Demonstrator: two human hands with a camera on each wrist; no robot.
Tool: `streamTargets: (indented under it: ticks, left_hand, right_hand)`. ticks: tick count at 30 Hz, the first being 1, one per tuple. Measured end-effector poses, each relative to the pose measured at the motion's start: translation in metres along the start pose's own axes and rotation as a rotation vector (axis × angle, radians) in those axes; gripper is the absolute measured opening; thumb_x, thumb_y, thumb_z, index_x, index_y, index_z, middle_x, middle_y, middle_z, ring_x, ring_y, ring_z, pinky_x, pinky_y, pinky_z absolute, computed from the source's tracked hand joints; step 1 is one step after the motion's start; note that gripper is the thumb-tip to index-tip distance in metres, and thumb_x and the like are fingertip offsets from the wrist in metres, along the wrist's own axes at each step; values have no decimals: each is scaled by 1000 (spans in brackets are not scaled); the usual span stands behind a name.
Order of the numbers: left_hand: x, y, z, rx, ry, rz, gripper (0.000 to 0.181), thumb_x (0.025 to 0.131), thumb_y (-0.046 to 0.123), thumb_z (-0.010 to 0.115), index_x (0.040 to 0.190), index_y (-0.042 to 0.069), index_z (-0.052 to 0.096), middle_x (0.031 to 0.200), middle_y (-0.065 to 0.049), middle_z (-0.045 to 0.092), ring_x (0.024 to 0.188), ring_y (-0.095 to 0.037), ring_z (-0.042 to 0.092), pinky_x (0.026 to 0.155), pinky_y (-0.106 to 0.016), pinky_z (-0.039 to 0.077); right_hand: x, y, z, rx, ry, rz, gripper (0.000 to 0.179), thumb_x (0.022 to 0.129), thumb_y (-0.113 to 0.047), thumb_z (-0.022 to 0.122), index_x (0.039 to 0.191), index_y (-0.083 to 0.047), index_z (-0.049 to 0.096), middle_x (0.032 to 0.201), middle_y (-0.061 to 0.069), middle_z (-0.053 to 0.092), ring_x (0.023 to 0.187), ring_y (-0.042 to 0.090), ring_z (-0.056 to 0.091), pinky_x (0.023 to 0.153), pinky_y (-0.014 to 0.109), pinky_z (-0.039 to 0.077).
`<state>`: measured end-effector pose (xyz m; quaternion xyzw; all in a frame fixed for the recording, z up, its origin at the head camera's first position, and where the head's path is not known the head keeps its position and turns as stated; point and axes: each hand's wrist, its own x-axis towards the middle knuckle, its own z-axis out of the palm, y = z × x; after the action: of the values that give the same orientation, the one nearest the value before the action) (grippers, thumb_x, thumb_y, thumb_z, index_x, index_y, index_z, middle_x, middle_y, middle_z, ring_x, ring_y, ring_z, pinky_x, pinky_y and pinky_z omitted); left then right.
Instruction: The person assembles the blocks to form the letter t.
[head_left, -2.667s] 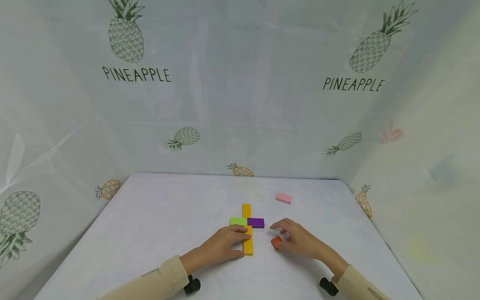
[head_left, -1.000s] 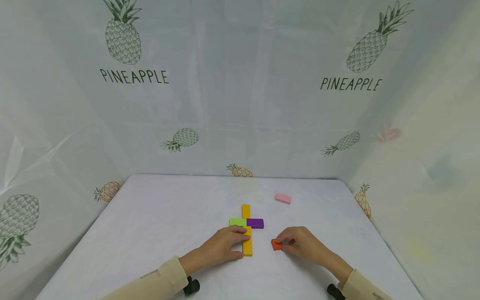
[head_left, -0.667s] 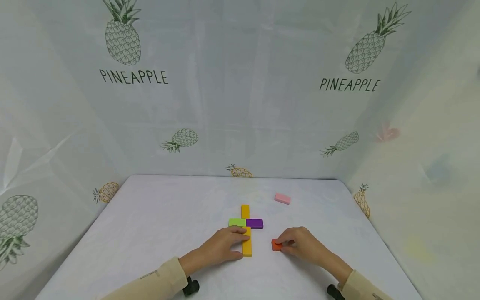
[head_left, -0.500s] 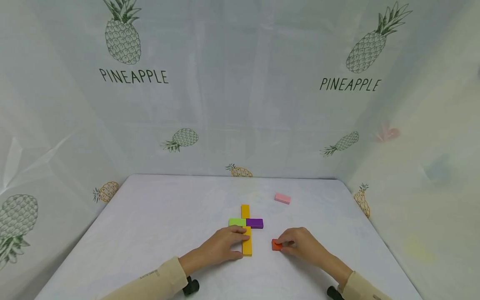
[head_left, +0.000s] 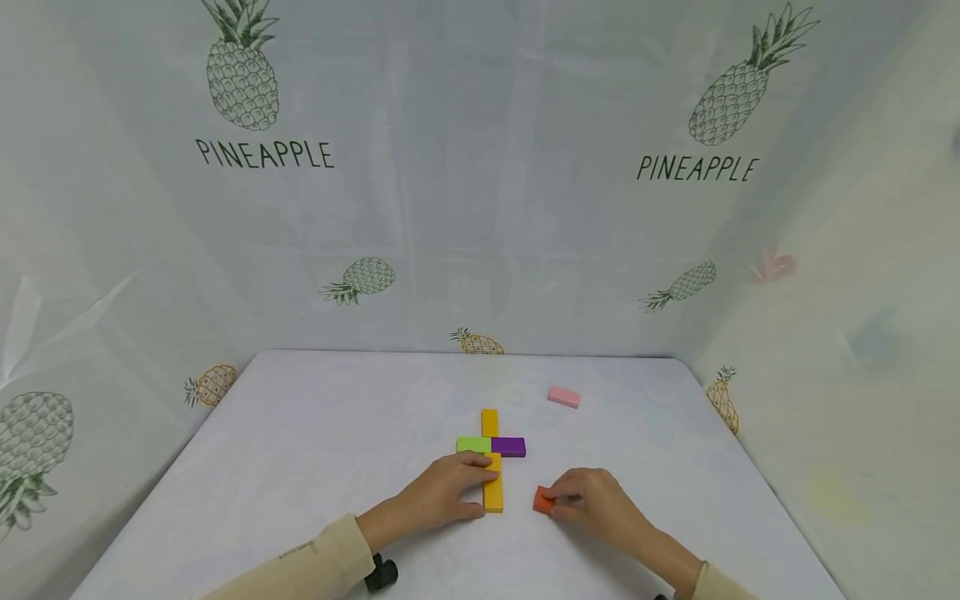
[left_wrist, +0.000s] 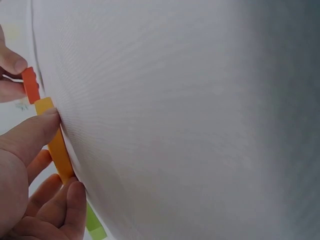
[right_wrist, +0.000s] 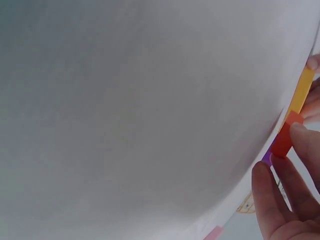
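Note:
My left hand [head_left: 441,493] grips a long yellow block [head_left: 492,498] that lies flat on the table, its thumb at the near end and its fingers along the block. Just beyond lie a green block [head_left: 472,444] and a purple block [head_left: 509,447], end to end crosswise, with another yellow block [head_left: 489,423] behind them. Off to the right, my right hand [head_left: 602,505] pinches a small red-orange block [head_left: 541,500] between thumb and fingers. In the right wrist view, the red-orange block [right_wrist: 284,139] is tilted, and its lower part meets the fingertips.
A pink block [head_left: 564,397] lies apart toward the back right of the white table [head_left: 337,417]. Behind the table hangs a pale curtain [head_left: 480,208] printed with pineapples, which also runs down both sides.
My right hand, first loosely spread at the red-orange block, has closed its fingers on it and moved it slightly left and nearer, turning it a little. My left hand has stayed in place.

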<state>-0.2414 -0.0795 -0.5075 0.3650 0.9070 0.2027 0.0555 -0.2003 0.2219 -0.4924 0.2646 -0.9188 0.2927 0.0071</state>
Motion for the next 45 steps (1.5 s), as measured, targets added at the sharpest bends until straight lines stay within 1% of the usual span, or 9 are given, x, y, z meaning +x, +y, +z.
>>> streamTargets:
  ticks: [3, 9, 15, 19, 27, 33, 39, 42, 45]
  left_hand:
    - [0, 0, 0, -3, 1, -1, 52, 94, 34, 83, 143, 19, 70, 152, 2, 60, 140, -18, 55, 118, -42, 46]
    - [-1, 1, -1, -10, -1, -4, 52, 94, 33, 84, 142, 19, 70, 151, 2, 61, 139, -19, 56, 117, -42, 47]
    - [-1, 2, -1, -12, -7, -12, 52, 94, 33, 83, 142, 20, 70, 151, 3, 60, 140, -19, 55, 118, -42, 46]
    - [-1, 3, -2, -8, 0, -2, 52, 94, 32, 84, 142, 19, 70, 151, 2, 61, 139, -19, 56, 117, -42, 47]
    - [-1, 3, -2, 8, 10, 12, 51, 94, 31, 84, 142, 18, 71, 150, 2, 61, 139, -18, 56, 117, -42, 47]
    - [-1, 2, -1, 13, 18, 18, 51, 93, 30, 85, 141, 17, 71, 149, 2, 62, 139, -18, 56, 117, -42, 47]
    - [-1, 2, -1, 7, 23, 24, 51, 93, 30, 85, 140, 17, 71, 149, 1, 62, 139, -19, 56, 117, -42, 47]
    - [-1, 1, -2, 8, 28, 32, 50, 93, 28, 85, 140, 16, 71, 149, 1, 63, 139, -19, 56, 117, -42, 47]
    - [-1, 1, -2, 6, 31, 37, 50, 93, 28, 85, 140, 16, 72, 149, 0, 63, 138, -19, 57, 116, -42, 48]
  right_hand:
    - [-2, -4, 2, 23, 8, -6, 21, 87, -8, 87, 108, -11, 85, 98, -8, 79, 89, 6, 71, 79, 24, 62]
    - [-4, -11, 12, 34, 29, -28, 20, 87, -8, 87, 107, -10, 85, 98, -7, 80, 89, 3, 70, 78, 24, 61]
    - [-6, -19, 20, 67, 39, -5, 17, 87, -7, 87, 104, -11, 86, 97, -8, 79, 89, 3, 70, 78, 24, 62]
    - [-5, -24, 23, 62, 45, -1, 17, 87, -9, 87, 104, -11, 86, 97, -7, 78, 87, 3, 69, 77, 23, 61]
    - [-3, -31, 28, 90, 17, 18, 19, 88, -12, 87, 107, -12, 86, 97, -11, 78, 88, 1, 68, 78, 23, 61]
    - [-1, -37, 32, 96, 9, 3, 21, 88, -12, 88, 109, -12, 86, 97, -14, 78, 87, -1, 67, 79, 23, 61]
    - [2, -41, 35, 94, 7, -15, 19, 87, -11, 88, 107, -11, 86, 94, -14, 77, 85, -2, 67, 78, 21, 61]
    - [3, -42, 37, 95, 0, -7, 18, 87, -11, 88, 105, -12, 86, 93, -13, 77, 85, -1, 68, 77, 22, 61]
    - [4, -42, 38, 99, -14, 21, 18, 86, -14, 89, 104, -13, 87, 94, -14, 78, 85, -2, 68, 77, 22, 60]
